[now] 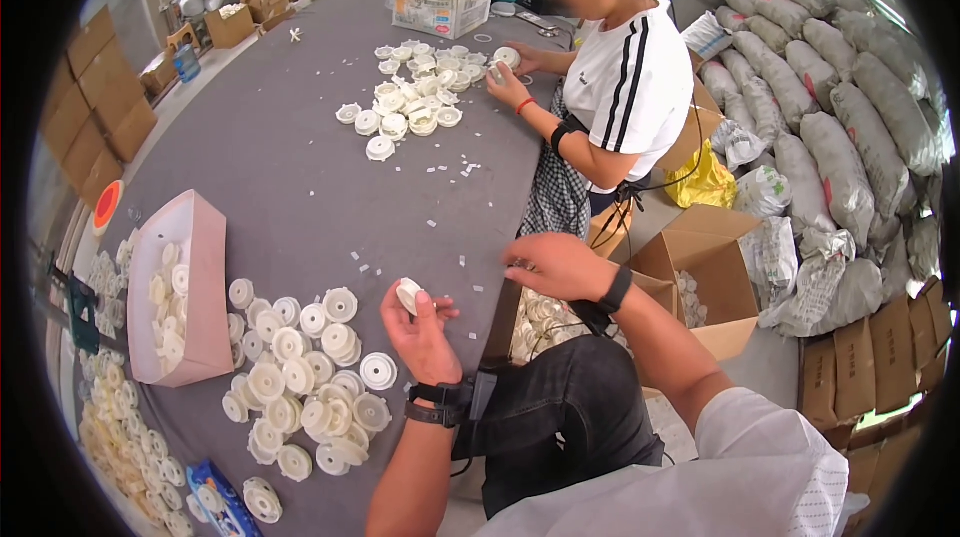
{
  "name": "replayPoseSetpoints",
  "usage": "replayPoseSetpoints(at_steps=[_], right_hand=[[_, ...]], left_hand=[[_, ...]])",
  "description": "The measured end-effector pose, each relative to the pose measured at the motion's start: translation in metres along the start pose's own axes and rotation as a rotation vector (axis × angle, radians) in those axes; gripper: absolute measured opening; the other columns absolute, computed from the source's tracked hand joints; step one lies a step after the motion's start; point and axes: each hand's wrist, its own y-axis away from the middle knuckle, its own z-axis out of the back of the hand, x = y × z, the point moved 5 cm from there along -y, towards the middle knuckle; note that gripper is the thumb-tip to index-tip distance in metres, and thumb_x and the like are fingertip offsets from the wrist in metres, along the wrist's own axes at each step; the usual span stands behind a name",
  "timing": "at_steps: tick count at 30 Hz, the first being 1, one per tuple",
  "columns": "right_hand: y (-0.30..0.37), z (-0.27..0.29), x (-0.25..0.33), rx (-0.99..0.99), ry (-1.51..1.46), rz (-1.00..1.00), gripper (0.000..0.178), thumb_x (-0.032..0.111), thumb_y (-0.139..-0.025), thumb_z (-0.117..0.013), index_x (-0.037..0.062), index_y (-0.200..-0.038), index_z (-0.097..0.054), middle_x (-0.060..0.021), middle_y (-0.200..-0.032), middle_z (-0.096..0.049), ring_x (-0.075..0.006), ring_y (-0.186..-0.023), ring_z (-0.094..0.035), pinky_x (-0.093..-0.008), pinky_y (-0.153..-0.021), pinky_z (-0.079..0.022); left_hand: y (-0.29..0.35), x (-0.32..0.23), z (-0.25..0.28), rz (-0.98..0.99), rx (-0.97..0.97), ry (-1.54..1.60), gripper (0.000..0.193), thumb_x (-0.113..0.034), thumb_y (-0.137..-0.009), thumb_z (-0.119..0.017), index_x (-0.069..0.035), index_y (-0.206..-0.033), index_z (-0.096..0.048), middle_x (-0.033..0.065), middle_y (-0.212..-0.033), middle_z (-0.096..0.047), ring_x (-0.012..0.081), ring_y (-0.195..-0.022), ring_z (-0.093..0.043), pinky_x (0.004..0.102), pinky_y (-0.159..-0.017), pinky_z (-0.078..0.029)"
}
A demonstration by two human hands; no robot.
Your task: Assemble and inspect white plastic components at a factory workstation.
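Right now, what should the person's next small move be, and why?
Probably bring the right hand to the white part: the left hand alone holds that part over the gray table, while the right hand is apart from it, near the table's edge. Whether the right hand holds anything is hard to tell.

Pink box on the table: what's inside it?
The pink box holds a loose pile of white and cream round pieces. Whatever lies beneath the top ones is covered and can't be seen.
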Motion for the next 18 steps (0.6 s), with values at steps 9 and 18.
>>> replayPoseSetpoints(at_steps=[9, 18], right_hand=[[-0.059, -0.013, 0.083, -0.037, -0.340, 0.142, 0.033, 0.029, -0.092, -0.069, 0.0042, -0.114, -0.067, -0.0149, -0.093, -0.074, -0.0323, -0.083, -0.073, -0.0415, -0.071, -0.056], [-0.066, -0.048, 0.095, -0.164, -0.391, 0.079, 0.032, 0.026, -0.090, -0.069, 0.0048, -0.113, -0.068, -0.0156, -0.087, -0.072, -0.0345, -0.079, -0.070, -0.0419, -0.071, -0.054]], left_hand=[[-0.002, 0.010, 0.002, -0.033, 0.086, -0.063, 0.043, -0.016, -0.105, -0.062, -0.003, -0.141, -0.042, 0.0114, -0.130, -0.057, 0.0183, -0.097, -0.066, 0.0330, -0.077, -0.058], [-0.004, 0.009, 0.006, -0.062, -0.005, -0.106, 0.051, -0.004, -0.098, -0.068, -0.003, -0.141, -0.042, 0.0136, -0.140, -0.054, 0.0215, -0.125, -0.057, 0.0343, -0.105, -0.049]])
